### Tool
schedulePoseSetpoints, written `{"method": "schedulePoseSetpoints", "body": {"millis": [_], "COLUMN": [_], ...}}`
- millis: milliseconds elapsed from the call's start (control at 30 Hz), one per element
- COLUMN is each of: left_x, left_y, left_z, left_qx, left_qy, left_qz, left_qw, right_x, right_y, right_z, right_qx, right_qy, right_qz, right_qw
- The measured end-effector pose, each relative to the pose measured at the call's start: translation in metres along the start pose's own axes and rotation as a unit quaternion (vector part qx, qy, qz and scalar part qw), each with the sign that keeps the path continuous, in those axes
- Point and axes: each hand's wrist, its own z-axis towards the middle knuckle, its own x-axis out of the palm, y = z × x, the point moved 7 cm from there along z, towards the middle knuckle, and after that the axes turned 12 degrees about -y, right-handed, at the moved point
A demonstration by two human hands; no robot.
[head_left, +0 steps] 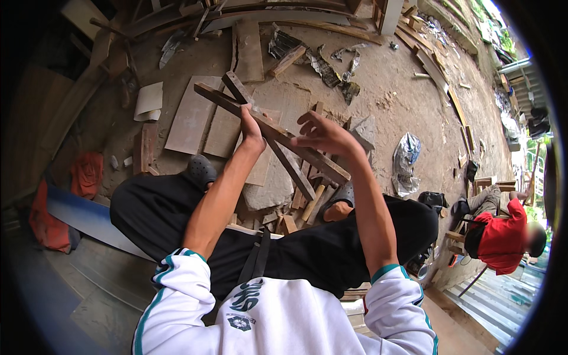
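Observation:
My left hand [251, 127] is closed around two wooden battens near where they cross in an X. The upper batten [322, 163] slants from far left to near right. Under it the other batten [291, 168] runs more steeply, its near end above a pale stone slab [269, 194] between my feet. My right hand [326, 134] hovers at the right part of the upper batten, fingers curved and apart. Its fingertips are close to the wood; whether they touch it I cannot tell.
Flat boards [190, 115] lie on the dirt floor ahead, with torn dark sheeting [319, 64] beyond. A broken concrete lump [362, 131] and crumpled foil packaging [406, 163] are on the right. Orange cloth [87, 174] lies left. A person in red [503, 236] sits far right.

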Motion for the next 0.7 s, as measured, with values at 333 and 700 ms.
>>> {"method": "schedulePoseSetpoints", "body": {"millis": [333, 700], "left_x": [0.0, 0.005], "left_y": [0.003, 0.008], "left_z": [0.003, 0.008], "left_qx": [0.01, -0.02], "left_qy": [0.013, 0.092], "left_qz": [0.06, 0.083], "left_qw": [0.998, 0.992], "right_x": [0.07, 0.013], "right_y": [0.04, -0.023], "right_z": [-0.008, 0.025], "right_qx": [-0.232, -0.115], "right_qy": [-0.254, -0.266], "right_qz": [-0.377, -0.297], "right_qw": [0.86, 0.91]}}
